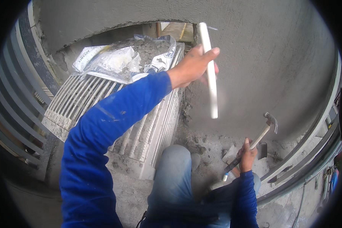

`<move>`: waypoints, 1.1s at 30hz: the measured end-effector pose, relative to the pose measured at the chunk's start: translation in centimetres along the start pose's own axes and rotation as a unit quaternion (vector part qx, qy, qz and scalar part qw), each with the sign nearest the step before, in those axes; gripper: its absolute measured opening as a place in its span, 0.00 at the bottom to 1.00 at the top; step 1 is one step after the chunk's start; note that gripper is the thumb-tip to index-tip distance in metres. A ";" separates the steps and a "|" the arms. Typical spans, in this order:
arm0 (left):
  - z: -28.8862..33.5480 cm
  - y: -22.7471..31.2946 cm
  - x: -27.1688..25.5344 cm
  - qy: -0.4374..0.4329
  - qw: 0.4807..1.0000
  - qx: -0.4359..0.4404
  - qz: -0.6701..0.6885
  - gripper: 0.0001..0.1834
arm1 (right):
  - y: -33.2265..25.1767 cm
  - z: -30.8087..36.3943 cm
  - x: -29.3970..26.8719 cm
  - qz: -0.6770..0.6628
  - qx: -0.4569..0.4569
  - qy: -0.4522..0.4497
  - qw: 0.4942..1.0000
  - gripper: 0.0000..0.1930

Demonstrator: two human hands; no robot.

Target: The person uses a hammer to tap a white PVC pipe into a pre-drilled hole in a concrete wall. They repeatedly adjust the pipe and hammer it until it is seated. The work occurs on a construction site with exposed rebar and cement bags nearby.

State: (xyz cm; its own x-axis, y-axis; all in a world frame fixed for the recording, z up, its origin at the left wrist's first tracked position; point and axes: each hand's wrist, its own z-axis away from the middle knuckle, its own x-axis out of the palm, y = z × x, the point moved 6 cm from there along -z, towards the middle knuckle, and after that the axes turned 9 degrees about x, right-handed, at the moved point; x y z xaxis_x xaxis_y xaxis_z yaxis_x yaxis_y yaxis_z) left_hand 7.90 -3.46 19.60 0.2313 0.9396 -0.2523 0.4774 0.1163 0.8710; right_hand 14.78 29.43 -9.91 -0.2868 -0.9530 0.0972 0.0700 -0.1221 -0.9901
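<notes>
1. The white bar (212,81) is inside the left hand (197,64), just off the right edge of the stack (138,138), near its far right corner. Its long axis runs almost straight up and down in view, the top leaning slightly left.
2. The hammer (260,136) lies to the right of the bar and lower, well apart from it. Its long axis slants from lower left up to the head at upper right, so handle and bar are not parallel.
3. The left hand is the nearer to the bar; the right hand (248,156) is nearer the person's body, over the floor (212,150).
4. The left hand is closed round the bar's upper half, thumb on the near side, fingers behind. Its arm bends at the elbow and reaches across the stack, right of the bag (119,62), toward the wall (288,64).
5. The right hand is wrapped round the hammer's handle, thumb toward the head; its forearm rises from the lower edge.
6. Whether the bar touches the wall cannot be told.
</notes>
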 end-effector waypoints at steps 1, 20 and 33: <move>1.4 -1.4 -1.1 0.026 0.999 -0.032 0.029 0.33 | -0.8 0.1 0.1 0.018 -0.019 0.015 1.000 0.22; -6.2 -18.5 -8.4 0.091 0.980 -0.091 0.155 0.29 | -30.1 6.7 19.7 0.559 -0.529 -0.089 0.632 0.37; -4.8 -17.0 -9.7 0.098 0.990 -0.100 0.017 0.32 | -28.7 4.9 35.8 0.616 -0.643 -0.109 0.442 0.39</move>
State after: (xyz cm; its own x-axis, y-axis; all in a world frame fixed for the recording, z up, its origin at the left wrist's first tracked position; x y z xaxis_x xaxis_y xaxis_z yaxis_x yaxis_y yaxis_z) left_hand -6.51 -13.02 9.26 0.0671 0.9861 -0.1519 0.2904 0.1264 0.9485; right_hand 7.17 -2.50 22.53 -0.6786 -0.0989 -0.7278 -0.5970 0.6515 0.4681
